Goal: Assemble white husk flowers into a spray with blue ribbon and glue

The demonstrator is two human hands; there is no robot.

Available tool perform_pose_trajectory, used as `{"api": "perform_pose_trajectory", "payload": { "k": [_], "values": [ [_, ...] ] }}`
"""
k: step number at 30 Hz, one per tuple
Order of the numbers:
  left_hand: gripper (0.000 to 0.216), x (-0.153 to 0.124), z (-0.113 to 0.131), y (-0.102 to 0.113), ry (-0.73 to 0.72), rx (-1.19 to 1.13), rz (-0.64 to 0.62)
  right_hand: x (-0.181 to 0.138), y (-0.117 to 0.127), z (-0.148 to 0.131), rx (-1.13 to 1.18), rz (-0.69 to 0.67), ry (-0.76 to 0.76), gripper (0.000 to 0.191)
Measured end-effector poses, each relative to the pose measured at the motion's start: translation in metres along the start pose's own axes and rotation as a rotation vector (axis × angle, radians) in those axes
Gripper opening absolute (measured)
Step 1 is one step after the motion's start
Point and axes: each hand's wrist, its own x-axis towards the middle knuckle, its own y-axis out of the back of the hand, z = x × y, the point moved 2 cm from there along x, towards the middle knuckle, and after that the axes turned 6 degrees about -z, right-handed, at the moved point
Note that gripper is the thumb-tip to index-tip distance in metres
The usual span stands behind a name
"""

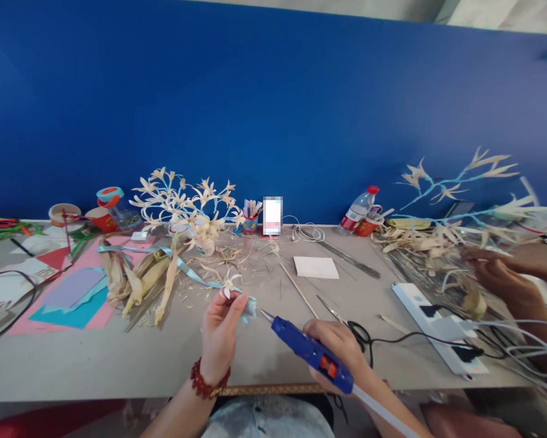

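Left hand (pixel 221 331) pinches a tiny husk flower (pixel 230 286) over the table (pixel 118 359), right hand's (pixel 341 347) wrapped round the glue gun (pixel 310 351). Flower looks light and brittle, best held by its stem.

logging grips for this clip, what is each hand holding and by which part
The left hand pinches a small husk flower by its blue-wrapped stem; the right hand grips a blue glue gun by its handle.
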Motion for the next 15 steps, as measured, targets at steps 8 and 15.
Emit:
{"api": "perform_pose_trajectory", "payload": {
  "k": [8, 15],
  "values": [
    [0.018, 0.001, 0.0, 0.004, 0.044, -0.06, 0.0, -0.007, 0.02, 0.069, -0.319, 0.027, -0.422, 0.02],
    [0.019, -0.001, -0.003, 0.004, 0.092, -0.096, -0.039, -0.012, 0.035, 0.126, -0.571, -0.25, -0.529, 0.022]
  ]
}}
